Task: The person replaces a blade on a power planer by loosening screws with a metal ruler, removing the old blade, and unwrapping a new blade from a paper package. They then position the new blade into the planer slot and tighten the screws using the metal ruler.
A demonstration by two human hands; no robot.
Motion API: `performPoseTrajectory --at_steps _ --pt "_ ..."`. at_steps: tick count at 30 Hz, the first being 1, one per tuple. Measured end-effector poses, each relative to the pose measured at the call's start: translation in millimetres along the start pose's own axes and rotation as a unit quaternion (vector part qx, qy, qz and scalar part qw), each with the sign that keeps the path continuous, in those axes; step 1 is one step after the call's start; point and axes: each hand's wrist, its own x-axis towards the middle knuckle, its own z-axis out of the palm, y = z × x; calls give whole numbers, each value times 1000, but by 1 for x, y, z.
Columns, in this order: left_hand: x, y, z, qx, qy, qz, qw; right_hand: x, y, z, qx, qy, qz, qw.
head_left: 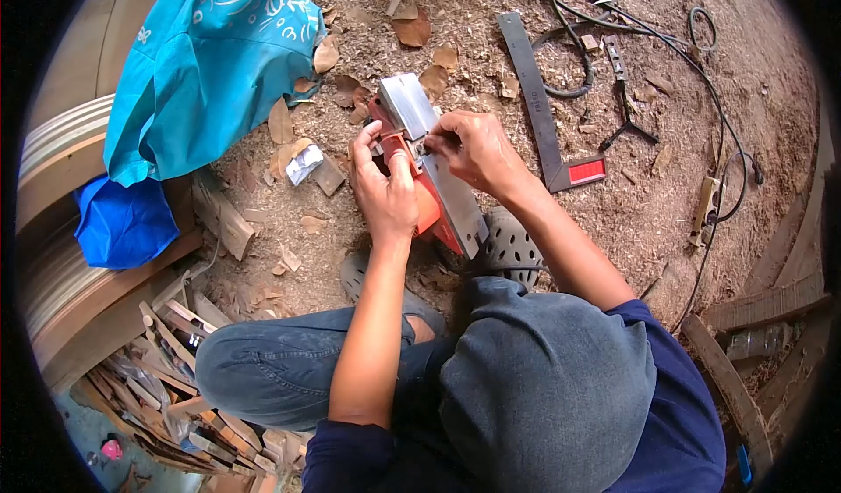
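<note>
A red electric hand planer [457,193] is turned with its grey metal sole facing up, held above the ground in front of my knees. My left hand [385,191] is closed around the planer's red side, its thumb and fingers near the middle gap in the sole. Over that same gap, my right hand [473,149] has its thumb and fingers pinched together at the blade area. Whatever small part lies between those fingertips is hidden. The planer's far end points away from me, and its near end sits by my grey clog [513,246].
A try square [536,103] with a red-marked handle lies to the right, near a small tripod-like stand [626,112] and black cables [653,30]. A turquoise cloth bag [219,72] hangs at left above scrap wood [166,353]. Sawdust and dry leaves cover the ground.
</note>
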Motion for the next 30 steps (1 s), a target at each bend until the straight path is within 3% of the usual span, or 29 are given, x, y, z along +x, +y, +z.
performPoseTrajectory --at_steps 2,6,9,11,12,14,17,20,23,27,30 --pt "0 0 -1 -2 -4 6 1000 1 2 -1 45 -24 -72 996" --pt "-1 9 0 -16 -7 -17 1000 0 -4 2 44 32 -11 998" --pt "0 4 -1 -44 -21 -25 998 0 4 4 27 5 -38 999" --pt "0 -4 -1 -1 -8 18 1000 1 2 2 57 1 -77 995" --pt "1 -5 0 -2 -8 18 1000 0 1 1 57 1 -77 995" --pt "2 -8 1 2 2 27 1000 -1 0 1 0 11 6 1000" --pt "1 -6 1 -13 0 19 1000 -2 6 -1 40 -31 -70 996" --pt "2 -15 1 5 3 42 999 -2 -4 0 60 22 -33 997" --pt "1 -11 0 -15 -10 10 1000 -4 1 1 -8 1 -10 1000" --pt "1 -8 0 15 -7 33 999 -3 1 -2 40 -35 -69 996" --pt "1 -5 0 6 -1 29 1000 -3 -3 0 21 20 -5 1000"
